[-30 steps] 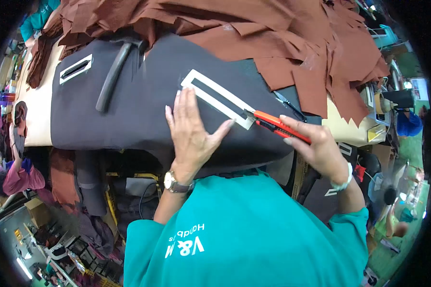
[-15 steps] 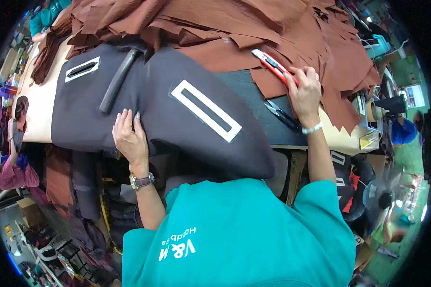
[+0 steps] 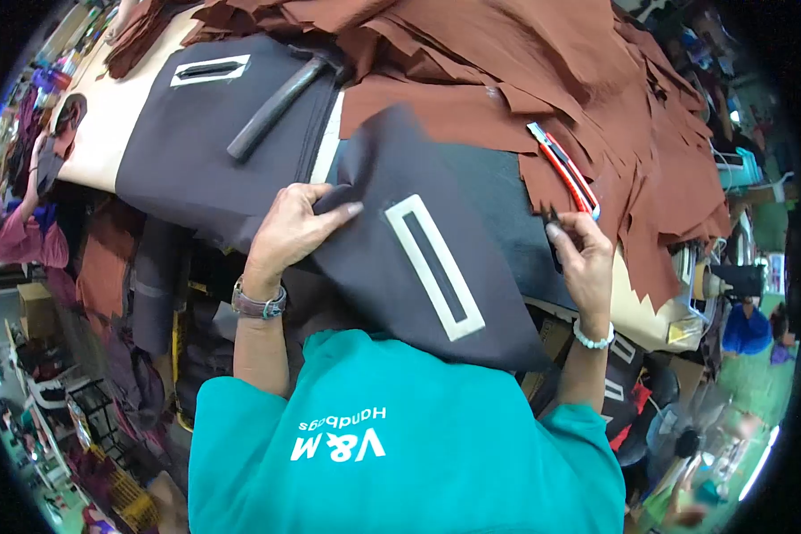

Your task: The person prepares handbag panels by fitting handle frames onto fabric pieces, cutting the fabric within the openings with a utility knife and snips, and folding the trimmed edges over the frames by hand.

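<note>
My left hand (image 3: 292, 230) pinches the near-left edge of a dark sheet panel (image 3: 365, 258), which is lifted and bent. A white rectangular frame with a long slot (image 3: 426, 274) sits on that panel. In my right hand (image 3: 587, 271) is a pair of thread snips (image 3: 550, 215), dark, their tips pointing away from me; the fingers hide most of them. Just beyond that hand, a red utility knife (image 3: 562, 165) lies on brown sheet material (image 3: 472, 111). A hammer (image 3: 271, 111) rests on a stack of dark panels (image 3: 187, 133) to the left.
Under the lifted panel is a black mat (image 3: 489, 191). Brown sheets heap across the back and right of the cream tabletop (image 3: 107, 142). The top stacked panel carries another white frame (image 3: 182, 78). Another person's arm (image 3: 34, 182) shows at far left.
My right hand has put down the utility knife and picked up the snips from the mat. My left hand, earlier flat on the panels, now grips the slotted panel, raised and shifted toward me.
</note>
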Demonstrator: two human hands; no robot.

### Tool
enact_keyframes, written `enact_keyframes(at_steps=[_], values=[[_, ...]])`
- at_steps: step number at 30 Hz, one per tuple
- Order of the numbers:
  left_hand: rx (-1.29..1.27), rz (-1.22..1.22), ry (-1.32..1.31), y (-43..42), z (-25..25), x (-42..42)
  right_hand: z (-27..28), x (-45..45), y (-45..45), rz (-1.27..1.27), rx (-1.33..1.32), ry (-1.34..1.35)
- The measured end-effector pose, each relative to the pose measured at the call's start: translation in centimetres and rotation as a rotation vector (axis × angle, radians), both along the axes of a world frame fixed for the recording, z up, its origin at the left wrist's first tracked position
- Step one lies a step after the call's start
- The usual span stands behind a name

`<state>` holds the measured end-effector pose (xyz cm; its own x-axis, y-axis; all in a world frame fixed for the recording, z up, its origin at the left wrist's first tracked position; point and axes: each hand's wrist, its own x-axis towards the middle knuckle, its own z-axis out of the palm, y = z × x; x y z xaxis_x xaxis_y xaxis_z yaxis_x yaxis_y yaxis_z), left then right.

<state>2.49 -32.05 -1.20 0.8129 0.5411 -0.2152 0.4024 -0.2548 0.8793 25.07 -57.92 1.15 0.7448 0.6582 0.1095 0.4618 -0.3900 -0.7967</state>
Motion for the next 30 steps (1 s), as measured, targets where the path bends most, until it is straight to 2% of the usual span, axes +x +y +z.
enact_keyframes(at_steps=[3, 5, 7, 8, 10, 11, 12, 15, 17, 20, 22, 24, 25, 26, 28, 29, 30], values=[[0.136, 0.053, -0.048, 0.0, 0.5, 0.9, 4.0, -3.5, 3.0, 0.068, 0.206, 0.230], [0.103, 0.131, -0.102, -0.7, 0.6, 2.2, 4.4, -5.9, 4.4, 0.290, 0.336, 0.470], [0.119, 0.145, -0.190, -0.3, -0.3, 3.1, 4.4, -8.0, 5.4, 0.426, 0.208, 0.608], [0.144, 0.158, -0.189, -0.2, -0.8, 3.2, 3.5, -8.3, 5.8, 0.491, 0.097, 0.558], [0.185, 0.179, -0.182, -0.7, -0.5, 3.8, 1.3, -8.4, 6.0, 0.481, 0.004, 0.123], [0.059, 0.218, 0.021, -0.8, 0.4, 3.9, 0.4, -8.3, 5.8, 0.362, 0.019, 0.024], [0.075, 0.189, -0.020, -1.1, 0.4, 3.7, 0.0, -7.7, 5.6, 0.320, 0.046, -0.087], [0.051, 0.056, -0.069, -1.4, 0.0, 3.5, 1.9, -6.4, 4.9, 0.192, -0.009, -0.076], [0.083, 0.035, -0.093, -1.4, -0.8, 3.5, 3.3, -6.1, 4.8, 0.206, 0.092, 0.017], [0.183, 0.090, -0.111, -1.7, -0.8, 3.8, 5.8, -6.9, 4.9, 0.389, 0.264, 0.043], [0.219, 0.146, -0.158, -2.2, -0.5, 4.0, 5.8, -7.8, 5.4, 0.589, 0.265, 0.176], [0.213, 0.200, -0.250, -2.9, 0.1, 4.1, 4.7, -8.6, 5.9, 0.681, 0.118, 0.215], [0.130, 0.225, -0.254, -3.2, 0.9, 4.2, 4.0, -8.4, 6.0, 0.663, -0.017, 0.152], [-0.057, 0.264, -0.310, -3.3, 0.4, 4.3, 3.1, -8.2, 6.1, 0.644, -0.151, 0.089], [-0.436, 0.332, -0.419, -3.2, -1.1, 4.6, 0.4, -7.2, 6.0, 0.602, -0.149, 0.144], [-0.546, 0.339, -0.449, -3.2, -1.2, 4.7, 0.5, -6.8, 5.9, 0.571, -0.207, 0.291], [-0.598, 0.329, -0.421, -3.1, -1.0, 4.6, -0.2, -6.5, 5.8, 0.548, -0.157, 0.347]])
